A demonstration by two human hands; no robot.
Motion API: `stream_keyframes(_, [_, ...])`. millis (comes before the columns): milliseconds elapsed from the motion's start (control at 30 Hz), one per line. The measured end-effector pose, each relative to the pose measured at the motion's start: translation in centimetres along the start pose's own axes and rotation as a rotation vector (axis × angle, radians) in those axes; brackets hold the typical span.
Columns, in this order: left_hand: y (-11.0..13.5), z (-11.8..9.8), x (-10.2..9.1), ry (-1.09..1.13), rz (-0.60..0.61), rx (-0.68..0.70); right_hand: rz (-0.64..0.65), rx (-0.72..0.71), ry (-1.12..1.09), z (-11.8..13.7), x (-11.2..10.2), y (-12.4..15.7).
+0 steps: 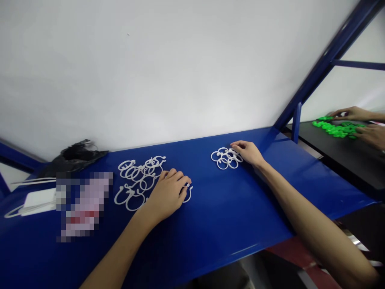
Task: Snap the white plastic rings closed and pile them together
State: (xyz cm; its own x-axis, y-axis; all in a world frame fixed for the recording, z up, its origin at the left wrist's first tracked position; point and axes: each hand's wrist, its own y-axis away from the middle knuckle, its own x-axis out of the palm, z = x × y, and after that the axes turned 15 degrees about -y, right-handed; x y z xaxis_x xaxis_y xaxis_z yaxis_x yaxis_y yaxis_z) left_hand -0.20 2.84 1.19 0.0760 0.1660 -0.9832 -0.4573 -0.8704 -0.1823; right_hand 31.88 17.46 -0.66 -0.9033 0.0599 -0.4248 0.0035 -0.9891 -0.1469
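we look through one head-worn view, facing forward and down from above the near side of the blue table [216,228], whose top spans much of the lower half of the frame; the pale wall [180,72] fills most of the upper half, and the left hand [169,193] and right hand [247,153] show close, either side of centre.

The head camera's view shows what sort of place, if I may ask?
Probably a shared workshop or handwork area: loose white rings lie on a blue table, and at a black table alongside, another person's hands are at green pieces.
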Motion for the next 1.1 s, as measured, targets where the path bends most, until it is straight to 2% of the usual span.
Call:
stream_keyframes(133, [-0.2,-0.2,0.1,0.054,-0.041,-0.013,-0.010,-0.008,0.032,0.2,-0.1,-0.1])
stream_keyframes(367, [-0.4,-0.9,-0.8,0.278,-0.052,-0.152,-0.021,-0.019,0.073,0.4,0.0,0.0])
stream_keyframes(533, [-0.4,-1.3,-1.2,0.416,-0.068,-0.213,-0.086,-0.071,0.142,0.5,0.0,0.0])
stream_keyframes(633, [-0.4,-1.5,-1.1,0.479,-0.073,-0.243,-0.186,-0.204,0.203,1.7,0.3,0.9])
stream_keyframes(700, [-0.4,-1.6,-1.1,0.516,-0.078,-0.271,-0.212,-0.406,0.223,3.2,0.9,2.3])
stream_keyframes(733, [-0.4,-1.7,-1.2,0.533,-0.084,-0.288,-0.152,-0.500,0.192,4.1,1.3,3.2])
stream_keyframes(767, [-0.3,-1.8,-1.4,0.548,-0.092,-0.304,-0.026,-0.571,0.138,4.9,1.7,4.3])
stream_keyframes(833, [-0.3,-1.9,-1.6,0.580,-0.111,-0.330,0.308,-0.635,0.032,6.4,2.9,6.5])
stream_keyframes(900, [-0.3,-2.1,-1.9,0.624,-0.131,-0.349,0.548,-0.686,-0.034,7.2,4.1,8.5])
stream_keyframes(967, [-0.3,-2.2,-2.0,0.670,-0.134,-0.357,0.634,-0.689,-0.051,7.3,5.1,9.8])
stream_keyframes(1100, [-0.3,-2.5,-2.0,0.696,-0.111,-0.306,0.617,-0.723,-0.023,7.0,6.1,10.5])
